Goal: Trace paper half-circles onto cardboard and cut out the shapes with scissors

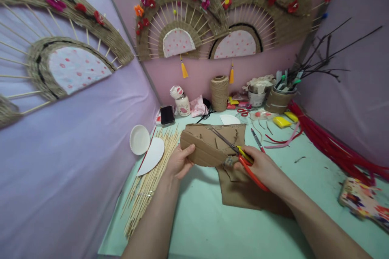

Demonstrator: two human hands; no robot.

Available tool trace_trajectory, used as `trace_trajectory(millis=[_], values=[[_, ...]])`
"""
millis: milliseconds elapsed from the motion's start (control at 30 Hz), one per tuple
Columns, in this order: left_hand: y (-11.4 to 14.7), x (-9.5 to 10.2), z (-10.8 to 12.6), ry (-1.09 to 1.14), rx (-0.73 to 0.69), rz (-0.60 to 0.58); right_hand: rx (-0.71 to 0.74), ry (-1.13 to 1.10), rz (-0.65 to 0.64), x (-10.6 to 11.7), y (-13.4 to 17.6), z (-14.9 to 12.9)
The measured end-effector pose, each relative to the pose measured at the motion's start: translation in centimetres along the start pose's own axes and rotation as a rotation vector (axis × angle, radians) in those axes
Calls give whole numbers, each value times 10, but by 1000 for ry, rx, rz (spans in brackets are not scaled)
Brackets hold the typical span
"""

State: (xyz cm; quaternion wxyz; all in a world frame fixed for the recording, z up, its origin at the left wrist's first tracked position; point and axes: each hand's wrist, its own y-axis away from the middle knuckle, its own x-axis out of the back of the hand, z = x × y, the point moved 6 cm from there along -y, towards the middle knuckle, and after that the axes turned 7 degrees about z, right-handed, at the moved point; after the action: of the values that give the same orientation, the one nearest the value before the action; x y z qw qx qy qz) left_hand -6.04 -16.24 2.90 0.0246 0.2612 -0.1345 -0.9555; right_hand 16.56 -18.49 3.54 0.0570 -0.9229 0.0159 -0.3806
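My left hand (181, 161) grips the left end of a cardboard piece (202, 149) with a curved lower edge, thumb on top. In my right hand (258, 166) are scissors (251, 172) with red and yellow handles, their blades pointing up and left over the cardboard. Whether the blades touch the cardboard I cannot tell. Behind the piece lies a larger cardboard sheet (237, 133), and more brown cardboard (240, 194) rests on the table under my right hand and forearm. Left of my left hand are a white paper half-circle (153, 156) and a bundle of thin wooden sticks (142, 198).
A white paper plate (139, 140) leans at the left wall. Along the back stand a twine spool (219, 93), a white jar (182, 105) and a pot of pens and twigs (278, 99). Red strips (337, 145) and a colourful phone-like object (361, 200) lie right. Twine fans (182, 20) hang behind.
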Motion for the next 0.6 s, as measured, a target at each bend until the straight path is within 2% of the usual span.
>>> trace_trajectory(millis=[233,433,600], values=[[0,-2,-4,-35,15,-23,92,-86,-164,-12,10,-10],[-5,2,1,-101,-57,86,116,-47,-145,-6,8,-8],[-6,3,4,-160,-112,154,93,23,-204,-13,10,-3]])
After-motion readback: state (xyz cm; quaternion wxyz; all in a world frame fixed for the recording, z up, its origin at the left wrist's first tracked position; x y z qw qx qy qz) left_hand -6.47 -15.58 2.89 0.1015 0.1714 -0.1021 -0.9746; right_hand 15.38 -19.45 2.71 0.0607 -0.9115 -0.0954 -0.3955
